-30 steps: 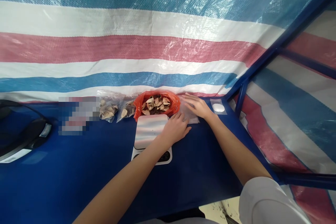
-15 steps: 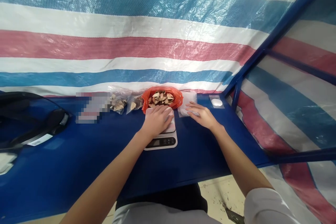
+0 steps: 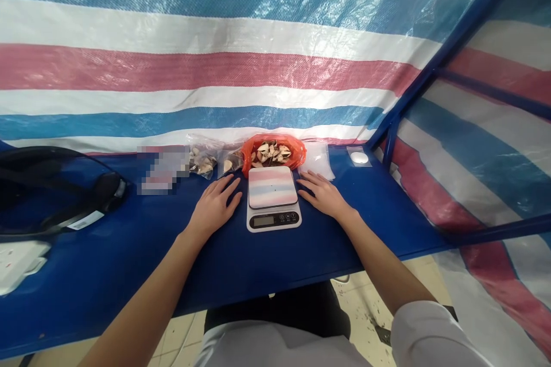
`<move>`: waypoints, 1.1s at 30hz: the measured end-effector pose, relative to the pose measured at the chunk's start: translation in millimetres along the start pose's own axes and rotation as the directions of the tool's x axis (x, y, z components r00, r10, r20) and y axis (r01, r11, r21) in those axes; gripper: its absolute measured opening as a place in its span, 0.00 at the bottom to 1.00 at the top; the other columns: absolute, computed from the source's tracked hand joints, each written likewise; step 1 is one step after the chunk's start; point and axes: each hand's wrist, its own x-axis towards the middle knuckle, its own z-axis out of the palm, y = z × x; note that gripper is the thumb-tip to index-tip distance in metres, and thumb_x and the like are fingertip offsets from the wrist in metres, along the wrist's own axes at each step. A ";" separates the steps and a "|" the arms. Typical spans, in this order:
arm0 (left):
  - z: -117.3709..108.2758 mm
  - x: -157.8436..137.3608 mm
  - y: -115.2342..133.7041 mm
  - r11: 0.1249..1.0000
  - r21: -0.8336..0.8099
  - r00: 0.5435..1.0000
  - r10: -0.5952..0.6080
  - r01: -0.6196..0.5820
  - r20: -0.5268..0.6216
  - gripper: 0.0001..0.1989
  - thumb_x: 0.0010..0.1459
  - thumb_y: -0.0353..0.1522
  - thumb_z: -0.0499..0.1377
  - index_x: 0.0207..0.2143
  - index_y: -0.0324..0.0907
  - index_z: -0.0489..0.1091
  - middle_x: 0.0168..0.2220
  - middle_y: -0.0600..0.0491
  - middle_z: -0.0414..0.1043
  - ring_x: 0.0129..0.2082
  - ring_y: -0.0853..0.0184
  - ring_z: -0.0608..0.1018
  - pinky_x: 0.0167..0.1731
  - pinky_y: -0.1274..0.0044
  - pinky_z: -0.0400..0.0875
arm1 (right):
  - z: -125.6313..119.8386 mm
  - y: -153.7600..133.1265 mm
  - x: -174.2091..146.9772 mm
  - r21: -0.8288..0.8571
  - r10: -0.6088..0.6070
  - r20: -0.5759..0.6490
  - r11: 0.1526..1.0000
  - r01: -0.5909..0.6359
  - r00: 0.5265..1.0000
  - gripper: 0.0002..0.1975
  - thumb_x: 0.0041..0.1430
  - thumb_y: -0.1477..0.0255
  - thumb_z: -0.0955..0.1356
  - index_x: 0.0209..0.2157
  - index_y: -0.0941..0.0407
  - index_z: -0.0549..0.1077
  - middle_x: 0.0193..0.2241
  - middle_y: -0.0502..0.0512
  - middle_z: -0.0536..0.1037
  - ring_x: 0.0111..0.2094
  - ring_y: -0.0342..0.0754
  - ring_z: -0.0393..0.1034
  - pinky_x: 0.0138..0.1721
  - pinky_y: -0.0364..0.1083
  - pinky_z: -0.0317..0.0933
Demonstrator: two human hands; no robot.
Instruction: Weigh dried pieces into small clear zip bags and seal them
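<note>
A white digital kitchen scale (image 3: 272, 198) lies in front of me, its shiny plate bare and its small display dark. Flat on the table to its left rests my left hand (image 3: 216, 205), fingers spread and holding nothing. My right hand (image 3: 325, 194) lies open at the scale's right side, fingertips by a stack of clear plastic bags (image 3: 317, 156). Behind the scale sits an orange plastic bag (image 3: 298, 152), open at the top and full of dried brown-and-cream pieces (image 3: 271, 153). Two clear bags with similar pieces, one bag (image 3: 201, 161) and a smaller bag (image 3: 229, 163), stand left of it.
At the right back is a small clear packet with a white round object (image 3: 359, 157). On the left lie a black headset-like device (image 3: 103, 198) and a white power strip (image 3: 19, 261). A striped tarp (image 3: 193, 71) closes off the blue table's (image 3: 142, 235) back.
My left hand has come off the scale's plate and moved left onto the table. My right hand has lowered beside the scale. The view has shifted slightly.
</note>
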 end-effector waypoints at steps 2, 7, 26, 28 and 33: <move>4.1 -2.2 -0.4 0.999 0.023 0.999 -0.022 0.021 0.036 0.27 0.69 0.43 0.45 0.60 0.39 0.71 0.64 0.40 0.67 0.64 0.50 0.70 0.64 0.58 0.63 | 3.1 0.9 -1.2 -0.010 -0.007 0.032 1.000 0.008 0.999 0.21 0.72 0.62 0.61 0.61 0.52 0.72 0.66 0.58 0.67 0.68 0.60 0.58 0.68 0.62 0.56; 6.4 -3.6 3.2 0.993 0.098 0.988 -0.076 0.063 0.136 0.28 0.69 0.43 0.45 0.63 0.40 0.69 0.68 0.41 0.60 0.69 0.48 0.63 0.67 0.53 0.56 | 7.0 2.6 -2.8 -0.036 -0.016 0.092 0.999 0.019 0.996 0.24 0.73 0.62 0.58 0.65 0.54 0.67 0.68 0.59 0.62 0.70 0.60 0.53 0.69 0.63 0.51; 7.7 -3.7 2.5 0.993 0.094 0.986 -0.087 0.074 0.145 0.29 0.68 0.43 0.46 0.65 0.42 0.67 0.69 0.42 0.60 0.70 0.48 0.61 0.67 0.53 0.56 | 6.2 1.0 -2.7 -0.025 0.003 0.091 1.000 0.000 0.996 0.25 0.73 0.61 0.58 0.66 0.53 0.66 0.69 0.58 0.60 0.71 0.59 0.51 0.70 0.63 0.50; 6.9 -3.4 3.5 0.993 0.094 0.985 -0.086 0.072 0.150 0.29 0.68 0.43 0.46 0.65 0.40 0.67 0.68 0.41 0.60 0.69 0.47 0.62 0.66 0.53 0.56 | 5.5 1.0 -2.5 -0.022 0.002 0.090 1.000 0.000 0.996 0.24 0.73 0.62 0.58 0.66 0.52 0.66 0.69 0.58 0.60 0.71 0.59 0.52 0.70 0.63 0.50; 4.9 -3.4 6.1 0.993 0.090 0.990 -0.080 0.070 0.116 0.28 0.68 0.43 0.46 0.61 0.40 0.70 0.67 0.42 0.63 0.68 0.49 0.64 0.67 0.55 0.57 | 5.3 1.2 -2.4 -0.015 0.004 0.088 1.000 -0.002 0.996 0.24 0.73 0.62 0.59 0.65 0.52 0.68 0.69 0.57 0.61 0.71 0.59 0.53 0.70 0.63 0.51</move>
